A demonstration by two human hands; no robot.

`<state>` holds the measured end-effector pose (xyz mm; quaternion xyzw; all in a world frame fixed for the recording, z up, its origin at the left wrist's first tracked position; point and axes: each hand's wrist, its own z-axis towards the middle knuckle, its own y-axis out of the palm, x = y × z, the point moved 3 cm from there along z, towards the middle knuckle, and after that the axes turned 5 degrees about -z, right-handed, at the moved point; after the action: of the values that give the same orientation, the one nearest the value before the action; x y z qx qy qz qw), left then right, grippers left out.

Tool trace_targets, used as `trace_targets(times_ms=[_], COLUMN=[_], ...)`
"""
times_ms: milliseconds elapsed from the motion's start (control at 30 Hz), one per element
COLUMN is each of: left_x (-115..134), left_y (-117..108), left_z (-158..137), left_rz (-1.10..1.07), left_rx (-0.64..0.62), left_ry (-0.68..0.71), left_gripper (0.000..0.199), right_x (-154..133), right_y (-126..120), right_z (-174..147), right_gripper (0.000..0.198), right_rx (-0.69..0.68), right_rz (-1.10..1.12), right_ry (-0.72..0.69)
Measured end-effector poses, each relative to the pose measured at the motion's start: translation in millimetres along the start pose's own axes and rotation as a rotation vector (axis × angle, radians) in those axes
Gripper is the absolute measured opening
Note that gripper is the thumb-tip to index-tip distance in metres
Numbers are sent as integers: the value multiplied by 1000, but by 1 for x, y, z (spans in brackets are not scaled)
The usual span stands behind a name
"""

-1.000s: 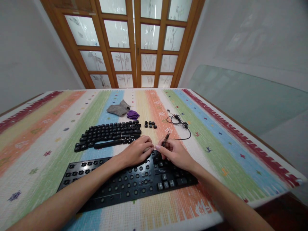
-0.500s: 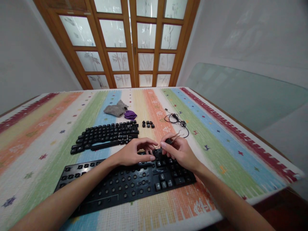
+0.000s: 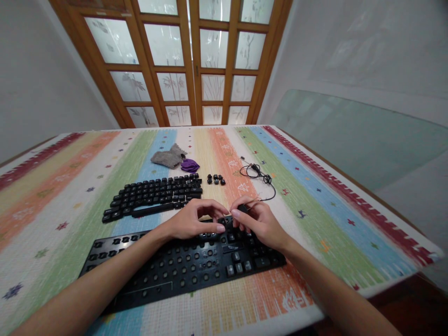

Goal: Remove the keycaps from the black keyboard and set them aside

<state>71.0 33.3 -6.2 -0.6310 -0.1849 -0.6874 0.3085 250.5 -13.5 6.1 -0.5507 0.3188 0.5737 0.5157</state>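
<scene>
A black keyboard (image 3: 164, 268) lies slantwise on the cloth. Most of its left and middle keys are off, baring the sockets, while keycaps (image 3: 238, 268) still sit on its right part. Over its upper right edge, my right hand (image 3: 257, 221) is closed on a keycap puller (image 3: 242, 208), a small tool with a black grip and thin wires. My left hand (image 3: 198, 219) meets it from the left, thumb and fingers curled together just above the keys. What lies between its fingertips is too small and dark to make out.
Removed keycaps stand in rows (image 3: 154, 193) behind the keyboard, with a small group of loose keycaps (image 3: 216, 179) to their right. Farther back lie a grey cloth (image 3: 168, 157) and a purple cloth (image 3: 190, 165). A coiled black cable (image 3: 261, 175) rests at right on the striped tablecloth (image 3: 325, 214).
My right hand has turned the puller slightly, and its wires show less above the fingers. Both hands stay over the same part of the keyboard.
</scene>
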Motion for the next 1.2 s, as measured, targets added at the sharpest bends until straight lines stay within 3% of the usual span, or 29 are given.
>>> trace_targets(times_ms=[300, 567, 767, 1200], left_x=[10, 12, 12, 18], left_y=[-2, 2, 1, 3], left_z=[-1, -5, -5, -4], left_rz=[427, 786, 925, 968], left_rx=[103, 81, 48, -2], left_ry=[204, 555, 571, 564], left_gripper=[19, 17, 18, 18], right_x=[2, 4, 4, 6], right_y=[-5, -5, -5, -4], right_z=[1, 1, 1, 1], right_gripper=[18, 21, 25, 24], right_rx=[87, 117, 108, 92], right_rz=[-39, -95, -131, -160], right_ry=[6, 11, 12, -6])
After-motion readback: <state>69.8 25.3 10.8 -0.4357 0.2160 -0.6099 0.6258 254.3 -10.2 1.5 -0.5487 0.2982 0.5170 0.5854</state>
